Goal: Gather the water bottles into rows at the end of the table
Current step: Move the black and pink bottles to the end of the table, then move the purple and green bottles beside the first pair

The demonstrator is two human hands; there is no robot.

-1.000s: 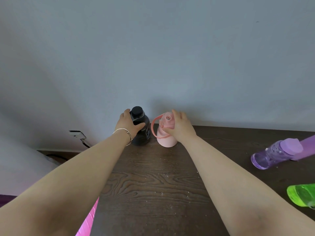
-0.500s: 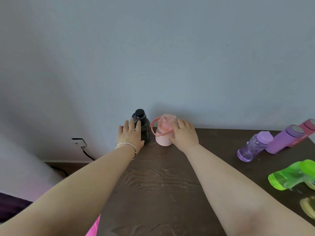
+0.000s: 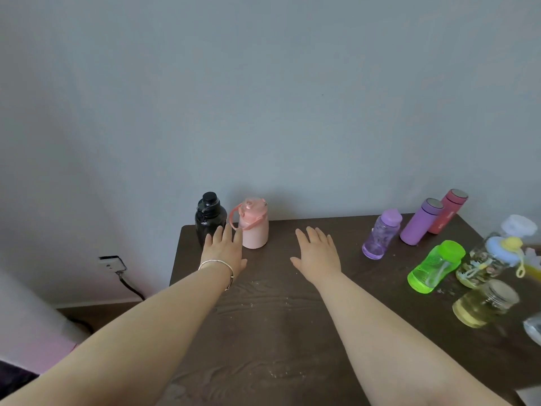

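Both hands have come off the two bottles they held a second ago. The black bottle (image 3: 210,218) and the pink bottle (image 3: 253,224) now stand upright, just beside each other, at the far left corner of the counter (image 3: 263,317), close to the wall. The left hand (image 3: 224,253) hovers flat and open just in front of the black bottle, fingers spread, its grip holding nothing; whether the fingertips touch the bottle cannot be told. The right hand (image 3: 317,256) has pulled away to the right, well apart from the pink bottle, likewise open and empty.

That release suggests the first pair of a row is set. The view has also swung right, so the rest of the work shows: a clear purple bottle (image 3: 380,237), a lilac flask (image 3: 420,221) and a red flask (image 3: 446,210) at the far right, then a green bottle (image 3: 436,266), a patterned bottle with a blue cap (image 3: 486,265) and a yellowish jar (image 3: 483,306) nearer. All stand well apart from the placed pair. The task looks barely begun; the purple bottle seems the likeliest next reach for the right hand.
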